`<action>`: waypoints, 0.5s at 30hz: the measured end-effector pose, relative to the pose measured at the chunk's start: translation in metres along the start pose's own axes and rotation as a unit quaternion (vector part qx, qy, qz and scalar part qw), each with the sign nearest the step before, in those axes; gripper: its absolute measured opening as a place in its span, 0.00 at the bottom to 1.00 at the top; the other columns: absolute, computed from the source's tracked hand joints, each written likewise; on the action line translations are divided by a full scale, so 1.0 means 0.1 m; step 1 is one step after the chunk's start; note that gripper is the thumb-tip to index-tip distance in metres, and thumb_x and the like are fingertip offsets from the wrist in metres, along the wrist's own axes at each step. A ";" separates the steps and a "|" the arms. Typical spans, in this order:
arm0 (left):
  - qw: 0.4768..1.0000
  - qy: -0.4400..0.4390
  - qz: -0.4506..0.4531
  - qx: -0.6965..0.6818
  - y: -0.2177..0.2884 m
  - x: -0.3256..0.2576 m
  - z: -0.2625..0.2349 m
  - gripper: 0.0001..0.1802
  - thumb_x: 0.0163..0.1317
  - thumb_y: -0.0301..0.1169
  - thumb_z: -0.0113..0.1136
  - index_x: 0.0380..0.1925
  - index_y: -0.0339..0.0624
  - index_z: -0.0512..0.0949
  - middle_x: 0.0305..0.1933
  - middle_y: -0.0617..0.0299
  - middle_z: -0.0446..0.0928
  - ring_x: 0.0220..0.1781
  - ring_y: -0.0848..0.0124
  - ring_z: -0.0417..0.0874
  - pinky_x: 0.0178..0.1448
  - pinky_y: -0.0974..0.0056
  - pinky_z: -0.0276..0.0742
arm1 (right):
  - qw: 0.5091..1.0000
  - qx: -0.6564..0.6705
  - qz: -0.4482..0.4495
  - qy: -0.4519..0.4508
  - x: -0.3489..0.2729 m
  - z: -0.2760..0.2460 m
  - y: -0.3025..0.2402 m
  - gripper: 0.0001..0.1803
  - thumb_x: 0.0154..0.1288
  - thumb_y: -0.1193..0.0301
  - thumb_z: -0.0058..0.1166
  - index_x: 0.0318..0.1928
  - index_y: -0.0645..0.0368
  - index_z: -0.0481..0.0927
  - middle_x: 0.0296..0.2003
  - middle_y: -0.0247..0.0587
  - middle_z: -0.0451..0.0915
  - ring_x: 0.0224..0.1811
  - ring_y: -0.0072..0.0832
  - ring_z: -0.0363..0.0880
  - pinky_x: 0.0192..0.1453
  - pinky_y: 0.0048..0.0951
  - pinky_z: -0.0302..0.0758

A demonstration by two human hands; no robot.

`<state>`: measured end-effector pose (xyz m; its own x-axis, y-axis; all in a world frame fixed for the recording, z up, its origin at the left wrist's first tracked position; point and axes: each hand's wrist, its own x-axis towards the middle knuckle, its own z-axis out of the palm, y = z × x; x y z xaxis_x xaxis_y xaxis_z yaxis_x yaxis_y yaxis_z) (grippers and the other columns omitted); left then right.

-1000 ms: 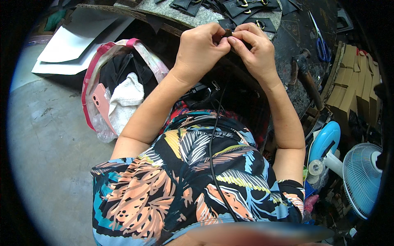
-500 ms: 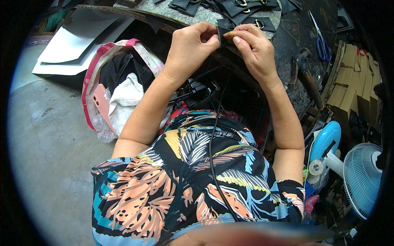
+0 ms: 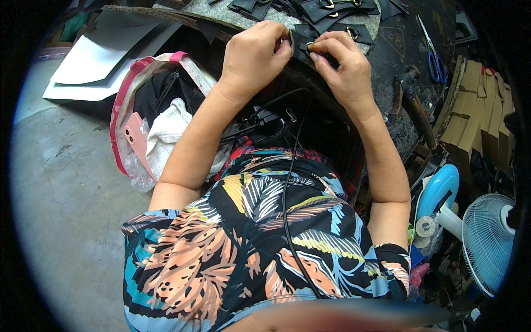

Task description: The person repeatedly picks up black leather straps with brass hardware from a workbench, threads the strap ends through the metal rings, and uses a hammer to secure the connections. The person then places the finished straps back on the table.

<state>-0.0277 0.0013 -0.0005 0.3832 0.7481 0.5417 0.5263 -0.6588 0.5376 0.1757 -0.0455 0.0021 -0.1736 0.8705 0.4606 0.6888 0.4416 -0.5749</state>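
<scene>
At the near edge of the workbench, my left hand is closed on one end of a small black leather strap piece. My right hand pinches at the piece's other end with thumb and forefinger, where a gold-coloured metal ring shows. The fingers hide part of the ring and of the leather. Just beyond my hands, several similar black leather pieces with gold-coloured metal rings lie on a grey stone slab.
Right of my hands lie a hammer and blue-handled scissors. Folded cardboard and a fan stand further right. At left, a pink-edged bag holds a white cloth and a pink phone; white sheets lie behind it.
My left hand has shifted slightly left and up. More of the leather piece now shows flat between my hands, and the ring at my right fingertips has come into sight.
</scene>
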 end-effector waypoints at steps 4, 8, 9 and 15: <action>0.991 -0.053 -0.055 -0.114 0.00 -0.02 -0.04 0.10 0.64 0.25 0.67 0.45 0.35 0.82 0.33 0.58 0.83 0.33 0.74 0.84 0.40 0.68 0.80 | 0.996 0.075 0.048 -0.020 0.10 -0.11 0.01 0.12 0.69 0.74 0.64 0.51 0.60 0.87 0.41 0.36 0.82 0.41 0.23 0.83 0.48 0.24 0.80; 0.964 -0.090 -0.135 -0.212 0.03 -0.04 -0.04 0.11 0.68 0.27 0.65 0.47 0.33 0.83 0.34 0.65 0.83 0.33 0.81 0.81 0.38 0.72 0.79 | 0.996 0.045 0.047 -0.067 0.22 -0.09 0.09 0.11 0.67 0.64 0.66 0.45 0.54 0.90 0.39 0.39 0.85 0.36 0.32 0.85 0.43 0.31 0.81; 0.959 -0.090 -0.139 -0.230 0.03 -0.04 -0.04 0.11 0.69 0.28 0.65 0.47 0.33 0.84 0.33 0.64 0.83 0.33 0.81 0.81 0.38 0.72 0.79 | 0.994 0.065 0.053 -0.063 0.25 -0.07 0.13 0.11 0.67 0.64 0.66 0.45 0.54 0.90 0.38 0.38 0.85 0.36 0.32 0.86 0.43 0.31 0.81; 0.888 -0.127 -0.260 -0.356 0.03 -0.01 -0.04 0.12 0.68 0.30 0.63 0.45 0.33 0.87 0.29 0.59 0.86 0.28 0.75 0.87 0.35 0.70 0.83 | 0.983 0.115 0.110 -0.090 0.27 -0.06 0.23 0.11 0.67 0.64 0.67 0.44 0.57 0.89 0.36 0.36 0.86 0.37 0.26 0.85 0.43 0.28 0.79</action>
<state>-0.0295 -0.0018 0.0037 0.4359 0.8999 -0.0150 0.1038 -0.0338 0.9940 0.1911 -0.0130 0.0050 -0.1751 0.9654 0.1931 0.5490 0.2586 -0.7948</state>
